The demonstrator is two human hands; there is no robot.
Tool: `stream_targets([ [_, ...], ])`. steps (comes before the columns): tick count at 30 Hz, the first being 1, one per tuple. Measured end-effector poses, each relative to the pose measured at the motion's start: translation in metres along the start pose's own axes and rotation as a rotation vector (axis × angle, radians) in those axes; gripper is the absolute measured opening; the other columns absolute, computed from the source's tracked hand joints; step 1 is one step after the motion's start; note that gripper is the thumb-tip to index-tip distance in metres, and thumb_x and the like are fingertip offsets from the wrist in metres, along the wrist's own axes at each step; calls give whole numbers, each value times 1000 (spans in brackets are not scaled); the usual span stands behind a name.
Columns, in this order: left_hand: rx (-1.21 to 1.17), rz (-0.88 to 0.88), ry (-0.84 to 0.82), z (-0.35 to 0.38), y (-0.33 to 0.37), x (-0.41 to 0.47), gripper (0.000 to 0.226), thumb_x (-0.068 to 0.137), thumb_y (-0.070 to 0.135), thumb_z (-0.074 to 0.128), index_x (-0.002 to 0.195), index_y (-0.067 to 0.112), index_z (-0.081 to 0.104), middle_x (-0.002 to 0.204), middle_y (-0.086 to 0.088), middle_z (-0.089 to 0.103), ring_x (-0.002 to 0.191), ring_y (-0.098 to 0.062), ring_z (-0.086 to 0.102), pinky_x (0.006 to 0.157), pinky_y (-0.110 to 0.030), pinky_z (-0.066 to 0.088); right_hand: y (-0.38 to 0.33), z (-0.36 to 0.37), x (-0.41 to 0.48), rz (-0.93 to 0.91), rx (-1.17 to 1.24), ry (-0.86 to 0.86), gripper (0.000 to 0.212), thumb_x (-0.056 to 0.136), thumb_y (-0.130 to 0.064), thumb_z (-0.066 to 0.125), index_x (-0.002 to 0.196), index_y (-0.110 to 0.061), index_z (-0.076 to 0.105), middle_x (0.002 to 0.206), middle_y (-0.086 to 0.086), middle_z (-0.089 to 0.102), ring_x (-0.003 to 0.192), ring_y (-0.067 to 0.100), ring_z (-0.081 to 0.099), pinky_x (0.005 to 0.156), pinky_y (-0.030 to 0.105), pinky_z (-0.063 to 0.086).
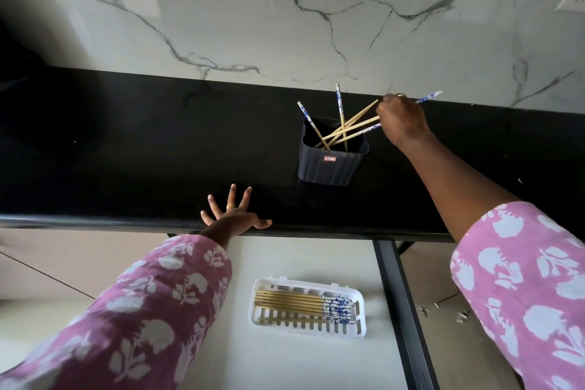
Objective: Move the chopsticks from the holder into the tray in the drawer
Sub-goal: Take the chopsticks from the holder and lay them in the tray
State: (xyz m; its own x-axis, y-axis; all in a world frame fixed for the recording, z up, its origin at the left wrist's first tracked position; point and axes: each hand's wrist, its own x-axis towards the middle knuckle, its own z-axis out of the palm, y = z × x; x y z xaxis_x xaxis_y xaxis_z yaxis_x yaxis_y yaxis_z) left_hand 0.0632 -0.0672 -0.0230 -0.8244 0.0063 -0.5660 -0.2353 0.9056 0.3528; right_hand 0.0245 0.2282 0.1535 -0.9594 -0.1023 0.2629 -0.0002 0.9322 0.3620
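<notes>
Now: right hand [402, 123] grasping chopsticks [354, 128] in holder [329, 165]; left hand [234, 215] released, splayed on desk [158, 152]. Lift straight out, avoid tipping holder, lay parallel in near tray [361, 326].

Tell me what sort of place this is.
Most likely a home kitchen: a black stone countertop against a marble-look backsplash, a dark holder of chopsticks on it, and an open drawer below with a white slotted tray.

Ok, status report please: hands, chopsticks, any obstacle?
Right hand grips chopsticks in holder. Left hand open at counter edge. Tray partly filled. No obstacle seen.
</notes>
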Motion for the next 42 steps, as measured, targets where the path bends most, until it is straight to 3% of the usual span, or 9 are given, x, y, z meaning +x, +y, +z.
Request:
stream_targets([
  [9, -3, 9, 28, 2, 0, -6, 97, 76, 66, 59, 145, 49, -6, 155, 17, -24, 139, -38, -30, 111, -59, -10, -16, 1, -46, 148, 377, 242, 16, 85, 2, 56, 94, 5, 70, 90, 23, 66, 82, 35, 63, 66, 32, 50],
  [13, -6, 15, 40, 2, -1, -6, 97, 76, 66, 59, 146, 49, -5, 155, 17, -22, 139, -37, -29, 112, -58, -10, -52, 21, -77, 123, 474, 385, 8, 71, 4, 69, 78, 2, 73, 69, 17, 67, 62, 31, 64, 58, 31, 54],
  [20, -29, 25, 67, 6, -3, -6, 96, 75, 65, 60, 146, 49, -2, 156, 18, -20, 140, -35, -29, 112, -56, -11, -120, 80, -140, 142, 607, 389, 6, 72, -4, 69, 66, -7, 69, 55, 8, 60, 54, 25, 60, 61, 26, 40],
  [25, -40, 36, 66, 7, -4, -5, 96, 75, 64, 61, 146, 49, -3, 156, 17, -20, 139, -35, -30, 112, -57, -13, -158, 115, -200, 101, 634, 154, 8, 68, -8, 64, 65, -12, 70, 57, 2, 63, 53, 22, 62, 50, 23, 50],
  [30, -40, 37, 60, 6, -4, -3, 96, 76, 64, 60, 146, 48, -3, 156, 17, -20, 139, -36, -31, 111, -57, -13, -176, 147, -249, 83, 669, -221, 23, 46, 0, 83, 52, -15, 66, 50, -1, 60, 49, 18, 60, 41, 15, 43],
  [32, -35, 30, 67, 6, -3, -3, 96, 76, 64, 61, 146, 49, -3, 156, 17, -20, 139, -35, -30, 111, -57, -12, -181, 157, -259, 93, 647, -363, 20, 47, -2, 83, 53, -15, 69, 53, 0, 62, 52, 18, 63, 40, 15, 42],
  [34, -38, 24, 66, 6, -2, -2, 96, 76, 63, 61, 146, 49, -3, 156, 17, -20, 139, -35, -30, 111, -58, -12, -185, 166, -264, 112, 637, -516, 6, 71, -3, 67, 74, -6, 71, 79, 9, 69, 79, 26, 68, 57, 24, 49],
  [36, -40, 22, 65, 6, -2, 0, 96, 76, 62, 61, 146, 49, -3, 156, 17, -21, 139, -36, -30, 111, -58, -12, -188, 171, -264, 105, 583, -627, 21, 86, -3, 46, 95, -1, 65, 106, 14, 65, 105, 30, 60, 75, 33, 49],
  [42, -34, 16, 63, 6, -2, 1, 95, 77, 61, 61, 146, 49, -3, 156, 16, -21, 139, -37, -30, 111, -59, -12, -199, 174, -258, 86, 518, -763, 29, 89, 3, 43, 116, -1, 53, 124, 16, 55, 118, 32, 53, 91, 39, 45],
])
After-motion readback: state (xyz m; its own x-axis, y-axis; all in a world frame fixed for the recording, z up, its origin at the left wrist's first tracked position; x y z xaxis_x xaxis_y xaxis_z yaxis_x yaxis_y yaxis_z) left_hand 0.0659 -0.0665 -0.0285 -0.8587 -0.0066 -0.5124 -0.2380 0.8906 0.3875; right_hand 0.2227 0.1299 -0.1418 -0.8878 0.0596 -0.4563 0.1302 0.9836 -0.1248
